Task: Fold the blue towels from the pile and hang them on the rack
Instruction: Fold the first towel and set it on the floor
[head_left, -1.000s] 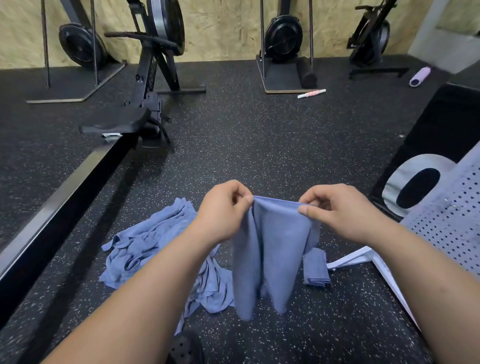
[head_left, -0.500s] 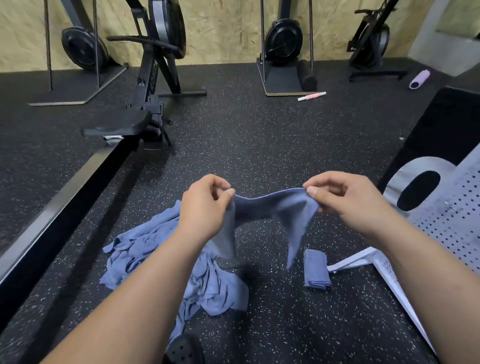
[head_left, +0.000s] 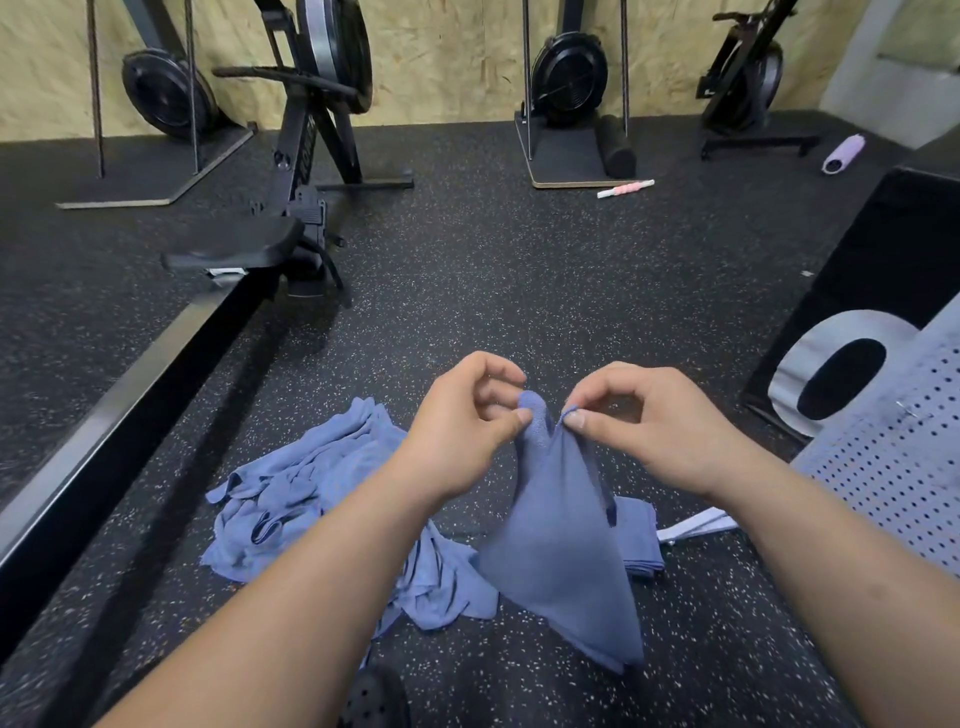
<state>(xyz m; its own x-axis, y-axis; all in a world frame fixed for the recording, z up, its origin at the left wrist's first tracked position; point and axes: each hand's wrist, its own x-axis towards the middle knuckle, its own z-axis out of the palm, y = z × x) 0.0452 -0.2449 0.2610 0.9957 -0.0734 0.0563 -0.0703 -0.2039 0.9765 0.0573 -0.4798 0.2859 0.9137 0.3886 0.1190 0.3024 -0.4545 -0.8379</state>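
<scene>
Towel (head_left: 561, 540) hangs between my 2 hands: left hand (head_left: 462, 431) and right hand (head_left: 649, 426) each pinch a top corner, nearly touching.

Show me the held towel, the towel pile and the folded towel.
held towel (head_left: 561, 545), head view, middle of hanging cloth
towel pile (head_left: 301, 493), head view, crumpled centre
folded towel (head_left: 641, 540), head view, visible right strip

Open speckled floor (head_left: 519, 291) straight ahead, rowing machine rail (head_left: 130, 415) walling the left, crumpled towel pile (head_left: 311, 493) low left, held towel (head_left: 561, 545) dangling at centre, folded towel (head_left: 641, 540) on the floor behind it, white perforated rack (head_left: 893, 467) and black box (head_left: 857, 291) crowding the right.
</scene>
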